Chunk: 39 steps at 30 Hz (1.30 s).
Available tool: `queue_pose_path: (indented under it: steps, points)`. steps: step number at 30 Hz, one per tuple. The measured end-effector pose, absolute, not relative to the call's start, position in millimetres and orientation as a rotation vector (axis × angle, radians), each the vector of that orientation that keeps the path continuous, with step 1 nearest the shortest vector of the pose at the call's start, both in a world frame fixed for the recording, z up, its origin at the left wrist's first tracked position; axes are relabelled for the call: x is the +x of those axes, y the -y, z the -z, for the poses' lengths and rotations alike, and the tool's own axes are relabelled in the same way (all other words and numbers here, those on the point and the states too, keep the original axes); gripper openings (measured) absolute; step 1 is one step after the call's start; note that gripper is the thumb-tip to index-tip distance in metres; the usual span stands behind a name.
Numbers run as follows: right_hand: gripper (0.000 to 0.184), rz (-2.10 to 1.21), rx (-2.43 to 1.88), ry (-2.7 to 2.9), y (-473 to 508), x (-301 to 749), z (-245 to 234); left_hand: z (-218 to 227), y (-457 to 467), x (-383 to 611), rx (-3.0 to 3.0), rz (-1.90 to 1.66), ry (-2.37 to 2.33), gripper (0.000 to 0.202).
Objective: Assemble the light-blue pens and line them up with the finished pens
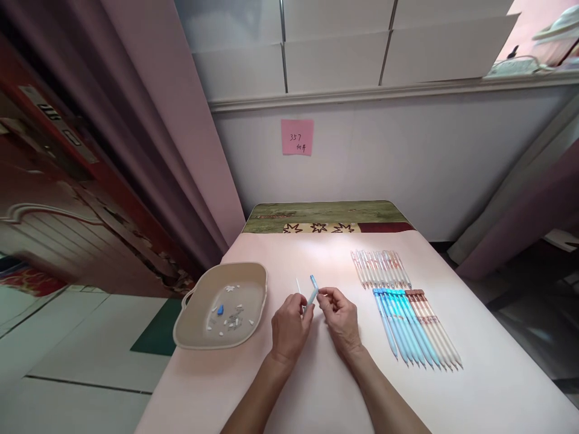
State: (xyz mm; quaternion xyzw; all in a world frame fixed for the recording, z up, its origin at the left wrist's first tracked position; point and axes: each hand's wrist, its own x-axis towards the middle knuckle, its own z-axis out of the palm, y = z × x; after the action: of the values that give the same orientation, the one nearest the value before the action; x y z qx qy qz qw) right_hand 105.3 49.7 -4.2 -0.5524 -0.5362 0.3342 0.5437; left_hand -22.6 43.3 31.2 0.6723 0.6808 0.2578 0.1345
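Note:
My left hand (290, 325) is closed around the lower part of a light-blue pen (312, 295), which tilts up and to the right. At the pen's side, the fingertips of my right hand (340, 316) are pinched together and touch its barrel; whether a small part sits between them I cannot make out. A clear section with a blue end (313, 281) shows at the top of the pen. Just above my left fingers a thin white stick (298, 284) points upward; its lower end is hidden by the hand.
At left a beige basin (246, 277) holds small white and clear pieces and a blue piece (220, 310). To the right lie rows of blue pens (402, 325), brown-topped pens (434, 328) and clear-barrelled pens (380, 269). A pink note (297, 137) is on the wall.

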Motion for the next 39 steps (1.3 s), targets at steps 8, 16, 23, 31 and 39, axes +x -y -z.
queue_pose_path:
  steps: [8,16,23,31,39]
  points:
    - [0.033,-1.24,-1.101,1.173,-45.2,102.4,-0.2,-19.7,-9.6,-29.8,2.15,-0.968,-1.803,0.012]
    - [0.037,-0.663,-1.545,1.19,-48.5,124.1,6.7,-30.1,-43.7,-20.0,1.948,-0.822,-1.91,0.012]
    - [0.031,-1.239,-1.169,0.809,-47.9,120.9,8.0,-35.7,-96.2,25.2,1.83,-0.387,-2.085,0.018]
    - [0.022,-1.62,-0.826,0.552,-43.3,113.9,-2.5,-53.1,-50.7,2.8,1.969,-0.782,-1.899,0.012]
    - [0.026,-1.755,-0.784,0.569,-35.6,103.8,4.4,-70.8,-12.8,-27.7,2.006,-0.879,-1.582,0.011]
